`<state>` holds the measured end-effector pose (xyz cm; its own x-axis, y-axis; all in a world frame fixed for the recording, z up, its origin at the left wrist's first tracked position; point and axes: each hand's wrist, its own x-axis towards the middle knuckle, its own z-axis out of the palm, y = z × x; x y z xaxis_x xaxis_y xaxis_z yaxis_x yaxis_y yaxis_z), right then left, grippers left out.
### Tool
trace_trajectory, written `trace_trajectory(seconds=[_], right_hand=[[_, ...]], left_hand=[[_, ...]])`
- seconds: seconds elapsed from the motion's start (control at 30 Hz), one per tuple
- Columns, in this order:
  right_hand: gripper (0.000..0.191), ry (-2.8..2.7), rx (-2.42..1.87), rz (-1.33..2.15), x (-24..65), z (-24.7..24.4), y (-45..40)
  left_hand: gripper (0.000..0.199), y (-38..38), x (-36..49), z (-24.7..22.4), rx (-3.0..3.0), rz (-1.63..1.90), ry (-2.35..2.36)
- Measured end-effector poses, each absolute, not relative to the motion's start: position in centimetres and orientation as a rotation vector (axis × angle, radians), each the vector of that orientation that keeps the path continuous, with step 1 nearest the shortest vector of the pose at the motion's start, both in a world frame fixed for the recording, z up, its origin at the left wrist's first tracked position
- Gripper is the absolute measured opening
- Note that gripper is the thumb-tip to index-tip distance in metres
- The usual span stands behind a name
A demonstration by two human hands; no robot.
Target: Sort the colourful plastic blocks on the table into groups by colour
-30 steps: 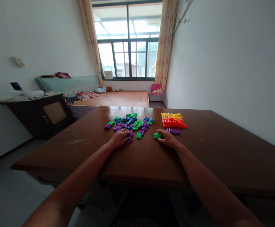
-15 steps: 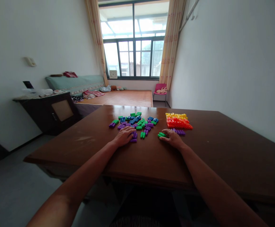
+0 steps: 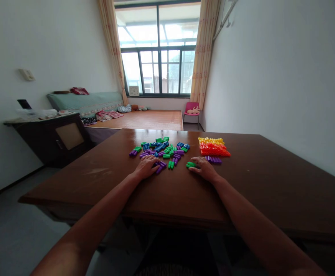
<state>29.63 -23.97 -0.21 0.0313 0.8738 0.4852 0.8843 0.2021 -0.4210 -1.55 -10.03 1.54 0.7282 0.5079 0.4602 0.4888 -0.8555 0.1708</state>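
My left hand (image 3: 147,167) rests palm down on the table, fingers stretched out and apart, touching small purple plastic cylinders (image 3: 161,166). Just beyond it spreads a loose pile of green, blue and purple cylinders (image 3: 167,150). A pair of green cylinders (image 3: 171,165) stands out between the hands. My right hand (image 3: 204,168) has its thumb and forefinger around a few green cylinders (image 3: 190,165) lying on the tabletop. Beside its fingers is a row of purple cylinders (image 3: 213,160). Behind that row are rows of red-orange cylinders (image 3: 214,150) and yellow cylinders (image 3: 210,140).
Everything lies on a brown wooden table (image 3: 98,191). Beyond its far edge are a bed (image 3: 155,119) and a pink chair (image 3: 191,109) below a window. A dark cabinet (image 3: 49,136) stands at the left.
The whole view has shifted slightly left. Under my left fingers the purple cylinders have turned to a slant. My right hand stays at the green cylinders, its fingers a little more extended.
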Motion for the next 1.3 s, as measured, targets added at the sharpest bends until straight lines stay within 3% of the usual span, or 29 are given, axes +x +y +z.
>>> trace_trajectory(seconds=[0.2, 0.47, 0.7, 0.83, 1.03, 1.3], right_hand=[[0.036, -1.776, -1.521, -0.072, 27.7, 0.7, -23.9], [0.042, -1.650, -1.291, 0.552, 25.2, 1.7, -23.8], [0.042, -1.466, -1.258, 0.733, 32.3, 3.0, -25.4], [0.043, -1.308, -1.297, 0.697, 35.6, 2.9, -26.3], [0.020, -1.237, -1.731, 0.277, 40.0, 1.2, -26.1], [0.014, -0.907, -2.083, -0.107, 43.7, -1.4, -25.6]], left_hand=[[0.033, -11.9, -0.2, 3.5, 2.831, 0.884, 0.624], [0.031, -13.8, 4.6, 4.1, 2.801, 0.939, 0.288], [0.029, -16.4, 13.6, 5.6, 2.772, 0.975, 0.310], [0.028, -16.8, 18.9, 5.6, 2.756, 0.979, 0.400], [0.024, -14.3, 20.6, 3.1, 2.559, 1.008, 0.740], [0.041, -13.4, 21.6, 0.8, 2.644, 0.776, 0.559]])
